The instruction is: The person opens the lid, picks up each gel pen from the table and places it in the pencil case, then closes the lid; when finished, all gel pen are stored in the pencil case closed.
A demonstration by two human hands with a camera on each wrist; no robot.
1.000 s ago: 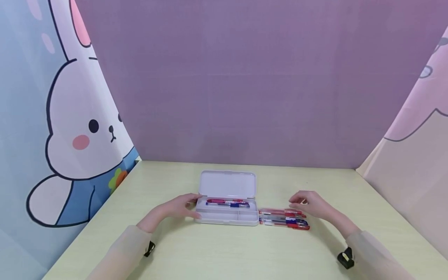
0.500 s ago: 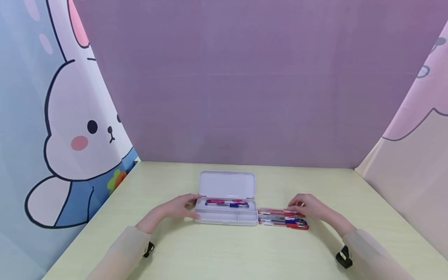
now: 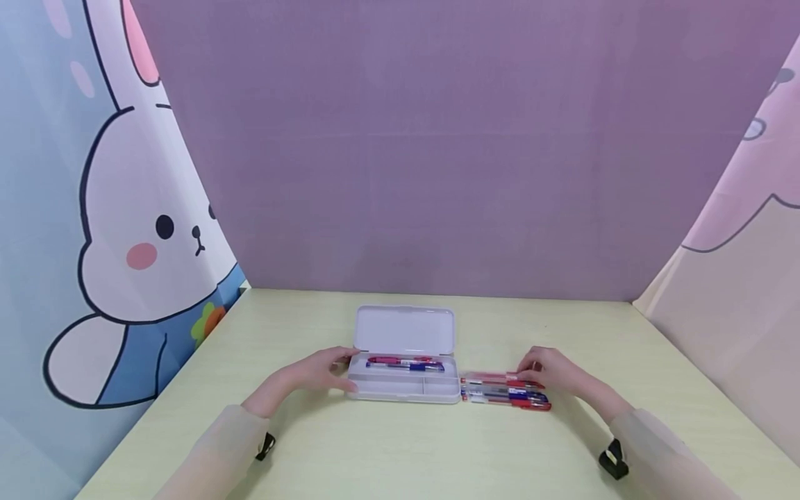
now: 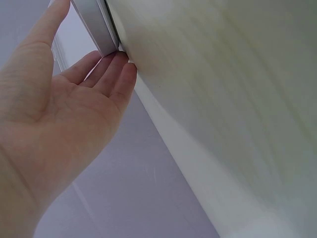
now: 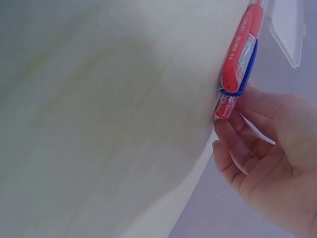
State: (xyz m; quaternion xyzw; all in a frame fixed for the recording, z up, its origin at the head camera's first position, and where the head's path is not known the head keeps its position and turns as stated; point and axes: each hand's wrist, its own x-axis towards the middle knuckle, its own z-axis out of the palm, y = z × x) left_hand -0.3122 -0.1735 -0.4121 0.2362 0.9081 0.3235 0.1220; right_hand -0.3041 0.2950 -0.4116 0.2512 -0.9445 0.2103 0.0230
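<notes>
An open white pencil case (image 3: 384, 386) lies on the table, its lid (image 3: 406, 330) tipped back. Inside its rear compartment are a red pen (image 3: 386, 360) and a blue-capped pen (image 3: 426, 367). My left hand (image 3: 312, 368) holds the case by its left end, thumb at the front and fingers behind. Several red and blue gel pens (image 3: 519, 394) lie side by side against the case's right end. At the far side of that row, my right hand (image 3: 553, 368) pinches a red gel pen by its capped end; nearer pens (image 5: 237, 54) partly hide the fingertips in the right wrist view.
The case's front compartment has a divider (image 3: 424, 385) toward its right. Behind the pale table (image 3: 400, 451) stands a purple backdrop (image 3: 400, 173). A rabbit-print curtain (image 3: 150, 278) hangs at the left, a pink one (image 3: 750, 208) at the right.
My right hand has lowered slightly to the far pen of the row, and its fingertips have closed on the cap end. The left hand stays on the case.
</notes>
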